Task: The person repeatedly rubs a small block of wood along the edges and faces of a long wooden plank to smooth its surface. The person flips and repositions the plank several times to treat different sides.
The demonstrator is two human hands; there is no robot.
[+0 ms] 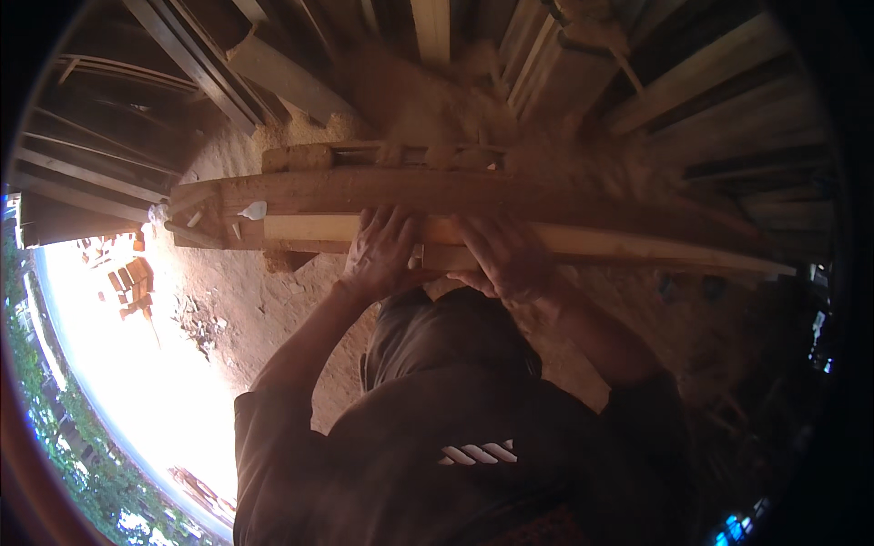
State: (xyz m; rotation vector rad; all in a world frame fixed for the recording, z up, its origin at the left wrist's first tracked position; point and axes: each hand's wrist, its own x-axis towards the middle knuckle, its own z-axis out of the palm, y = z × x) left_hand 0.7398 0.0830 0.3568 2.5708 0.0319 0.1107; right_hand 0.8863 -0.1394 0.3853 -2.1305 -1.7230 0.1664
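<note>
No package, label or sign can be made out; the only marking is a set of short white diagonal stripes [478, 452] on the person's dark shirt [428, 437], low in the middle of the frame.

The left hand [381, 250] sits just left of the frame's centre, palm down, fingers spread and pointing up the picture, pressing flat on a pale wooden plank [309, 227]. The right hand [501, 255] lies just beside it to the right, also palm down with fingers stretched over the same plank. The two hands are close together, nearly touching, and neither closes around the wood; both lie flat on it. The forearms run down and outward from the hands toward the lower edge, the left bare and slanting to lower left, the right darker in shadow.

The plank runs across the middle of the frame, from left of centre out to the right edge, lying on a wooden bench [382, 187]. A cloud of sawdust [428, 109] rises above it in the upper centre. Stacked timbers [182, 55] fill the upper frame. Sunlit ground [137, 355] with small wood offcuts [127, 278] shows at left.
</note>
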